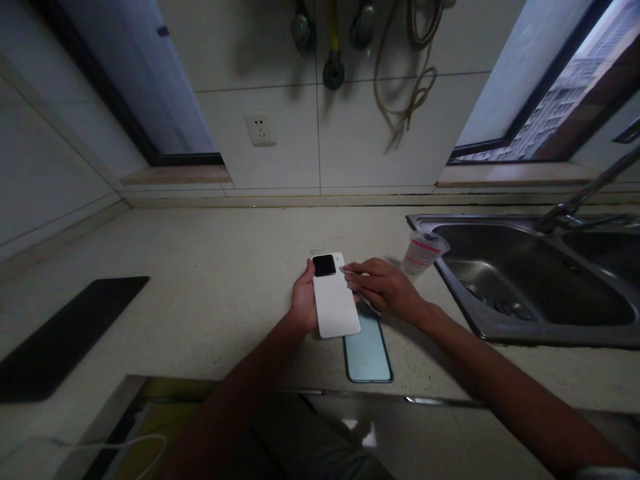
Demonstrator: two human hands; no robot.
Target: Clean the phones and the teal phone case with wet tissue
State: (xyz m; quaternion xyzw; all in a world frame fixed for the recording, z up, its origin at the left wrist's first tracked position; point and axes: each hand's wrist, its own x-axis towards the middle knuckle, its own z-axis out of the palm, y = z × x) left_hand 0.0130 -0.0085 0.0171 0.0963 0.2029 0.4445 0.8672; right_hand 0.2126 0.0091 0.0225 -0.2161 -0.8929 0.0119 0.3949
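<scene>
A white smartphone (338,303) with a black camera block at its top end is held back side up above the counter. My left hand (304,300) is closed around its left edge, thumb beside the camera block. At the phone's upper right edge is my right hand (387,287), its fingers bent and pinched together. Something pale and thin shows at and under those fingers, perhaps cloth or tissue; its kind is unclear. Below the white phone, a second phone (369,353) with a pale blue-green surface lies on the counter, its upper end partly covered.
A clear plastic cup (423,253) with red print stands tilted beside the steel double sink (470,320). The faucet (565,210) rises behind the sink. A black flat panel (75,333) lies at left. A wall socket (261,129) and a white cable (125,440) are also present.
</scene>
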